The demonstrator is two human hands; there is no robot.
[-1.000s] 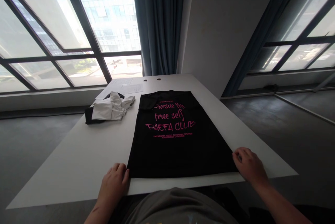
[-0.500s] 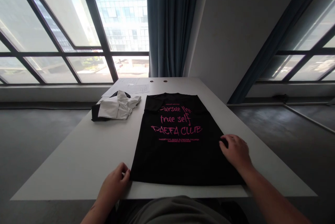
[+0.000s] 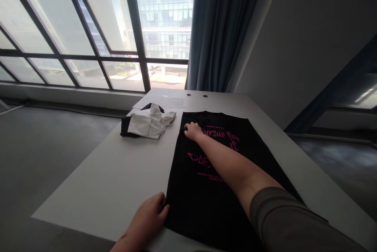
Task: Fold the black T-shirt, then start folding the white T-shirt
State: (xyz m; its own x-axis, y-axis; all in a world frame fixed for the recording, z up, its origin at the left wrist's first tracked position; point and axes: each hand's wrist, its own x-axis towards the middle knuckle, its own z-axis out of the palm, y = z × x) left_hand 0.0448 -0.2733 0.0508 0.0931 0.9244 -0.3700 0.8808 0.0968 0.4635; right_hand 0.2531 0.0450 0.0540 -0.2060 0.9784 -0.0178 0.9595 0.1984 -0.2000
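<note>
A black T-shirt (image 3: 188, 201) with pink lettering lies flat on the white table, its neck end away from me. My left hand (image 3: 151, 210) is closed at the shirt's near left corner, thumb and fingers pinching the edge. Across the shirt reaches my right arm, hiding part of the lettering. My right hand (image 3: 193, 131) is at the upper left edge, by the folded-in sleeve, its fingers bent and closed on the fabric.
Left of the shirt, a crumpled white garment (image 3: 150, 122) lies over a black one (image 3: 125, 127) on the white table (image 3: 118, 181). Papers (image 3: 167, 101) and two round holes are at the far end. Behind stand a blue curtain (image 3: 220, 32) and windows.
My right hand has left the shirt's right side and crossed to its upper left edge. The left hand stays at the near left corner. My view has turned left.
</note>
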